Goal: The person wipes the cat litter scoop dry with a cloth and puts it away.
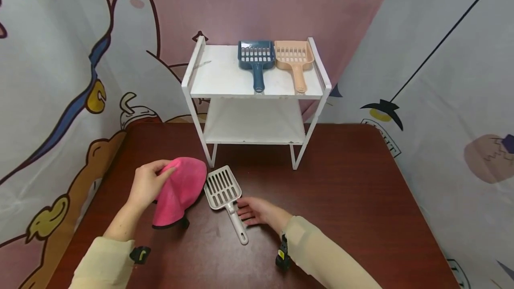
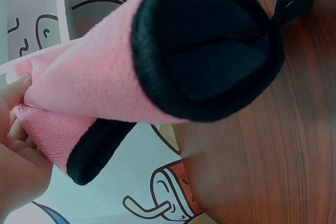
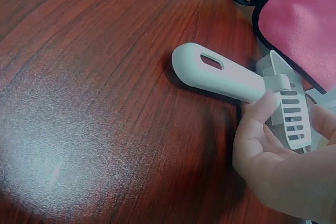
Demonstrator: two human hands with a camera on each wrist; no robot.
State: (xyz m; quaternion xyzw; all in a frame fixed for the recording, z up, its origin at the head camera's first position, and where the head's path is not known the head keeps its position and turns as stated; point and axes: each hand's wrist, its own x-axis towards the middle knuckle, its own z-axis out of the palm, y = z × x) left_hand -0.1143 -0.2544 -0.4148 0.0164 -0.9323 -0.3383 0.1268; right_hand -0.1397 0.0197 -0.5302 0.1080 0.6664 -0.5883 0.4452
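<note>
My left hand (image 1: 149,185) pinches a pink plush cloth (image 1: 182,186) between thumb and fingers, and the cloth hangs down over the left of the table. In the left wrist view the cloth (image 2: 105,77) curls into a cone with black edging, a dark inside and a small black loop. A light grey slotted litter scoop (image 1: 222,186) lies on the table to the right of the cloth, its handle pointing toward me. Beside the scoop's neck is my right hand (image 1: 259,211), its fingers relaxed and the fingertips right at the scoop's edge.
A white two-tier rack (image 1: 257,121) stands at the back of the brown table (image 1: 353,200). On its top shelf lie a blue litter scoop (image 1: 257,63) and a beige litter scoop (image 1: 296,63), side by side. Cartoon-printed fabric (image 1: 132,75) hangs behind and along both sides.
</note>
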